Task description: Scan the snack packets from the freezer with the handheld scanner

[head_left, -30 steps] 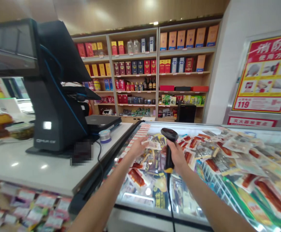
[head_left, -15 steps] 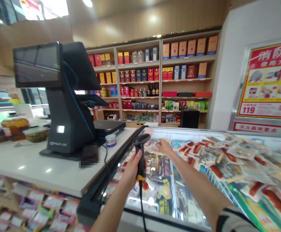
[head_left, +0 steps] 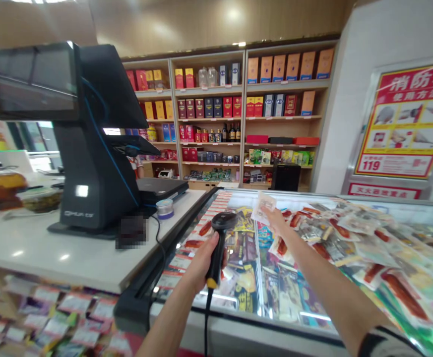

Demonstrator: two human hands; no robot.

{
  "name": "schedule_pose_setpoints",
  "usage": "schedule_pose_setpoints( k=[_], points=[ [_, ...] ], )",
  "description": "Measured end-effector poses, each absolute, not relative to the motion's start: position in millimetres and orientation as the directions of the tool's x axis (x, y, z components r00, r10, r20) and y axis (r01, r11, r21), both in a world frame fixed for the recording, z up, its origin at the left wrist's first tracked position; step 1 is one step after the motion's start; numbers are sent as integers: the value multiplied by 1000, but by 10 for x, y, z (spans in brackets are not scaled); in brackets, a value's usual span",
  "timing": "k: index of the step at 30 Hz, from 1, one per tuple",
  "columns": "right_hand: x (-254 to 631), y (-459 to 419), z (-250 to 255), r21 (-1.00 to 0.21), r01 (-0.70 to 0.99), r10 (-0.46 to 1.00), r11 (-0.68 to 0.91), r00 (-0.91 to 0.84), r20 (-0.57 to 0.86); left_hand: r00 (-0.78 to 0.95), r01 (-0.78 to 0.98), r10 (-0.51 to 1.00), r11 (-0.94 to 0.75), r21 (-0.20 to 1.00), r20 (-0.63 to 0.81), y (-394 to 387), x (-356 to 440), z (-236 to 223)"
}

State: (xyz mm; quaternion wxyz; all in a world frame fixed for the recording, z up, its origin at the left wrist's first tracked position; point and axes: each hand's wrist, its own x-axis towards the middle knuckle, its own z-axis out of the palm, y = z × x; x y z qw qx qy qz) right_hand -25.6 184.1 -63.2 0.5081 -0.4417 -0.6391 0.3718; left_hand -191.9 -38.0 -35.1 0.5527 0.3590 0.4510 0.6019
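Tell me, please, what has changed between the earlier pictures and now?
The scanner has passed from the right hand to the left hand. The right hand, having let it go, now holds a pale packet, which has moved rightward, away from the scanner. The screen terminal and round tin stay on the counter.

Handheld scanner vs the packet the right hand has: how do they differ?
Colour: the scanner is black with a yellow band; the packet is pale.
Shape: the scanner has a thick handle and broad head; the packet is thin and flattish.
Cable: the scanner trails a black cord; the packet shows none.
Shared: each is held in one hand.
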Motion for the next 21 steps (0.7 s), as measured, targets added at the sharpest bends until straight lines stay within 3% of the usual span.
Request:
schedule_pose_setpoints(
  k=[6,12,21],
  points=[
    [201,1553,-486,-941,-8,941,338,-7,338,-7,-297,999,-35,954,35,-371,-1595,-335],
    [440,1487,-494,-933,27,930,358,72,359,56,-241,997,-35,970,50,-442,-1430,-333],
    [648,1482,-531,-939,138,926,316,169,336,169,-299,986,48,953,4,-509,-1375,-235]
  ],
)
